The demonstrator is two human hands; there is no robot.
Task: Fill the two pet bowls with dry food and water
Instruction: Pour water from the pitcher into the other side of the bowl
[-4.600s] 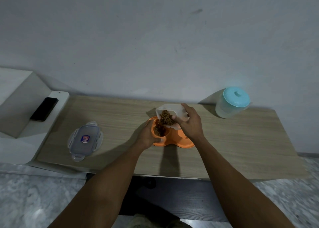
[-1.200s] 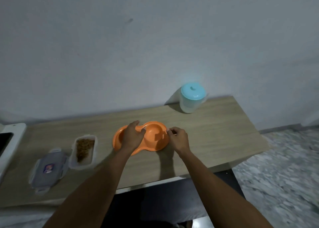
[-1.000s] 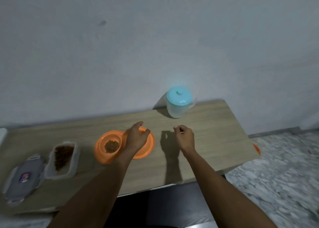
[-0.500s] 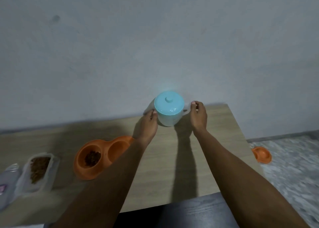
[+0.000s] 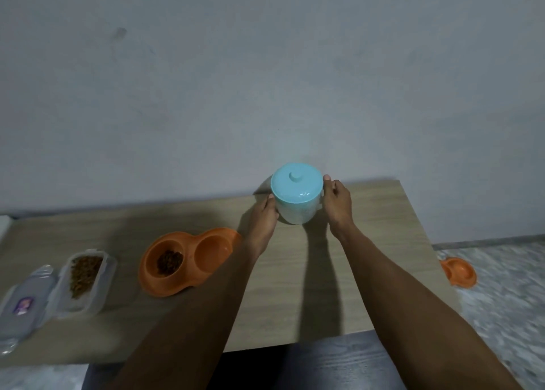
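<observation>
An orange double pet bowl [image 5: 203,274] lies on the wooden table [image 5: 295,295]. Its left cup holds brown dry food [image 5: 169,262]; its right cup [image 5: 213,249] looks bare. Behind it, near the wall, stands a pale jug with a light-blue lid [image 5: 296,186]. My left hand [image 5: 262,227] presses against the jug's left side and my right hand [image 5: 336,203] holds its right side, at the handle. The jug's contents are hidden.
An open clear tub of dry food [image 5: 84,274] and its grey lid [image 5: 25,301] lie at the table's left end. A second orange bowl [image 5: 458,271] sits on the marble floor to the right. The table's right edge is close to my right arm.
My view swung right from the double bowl to the jug. Both hands left the bowl, reached the jug and now grip its sides more closely than half a second ago.
</observation>
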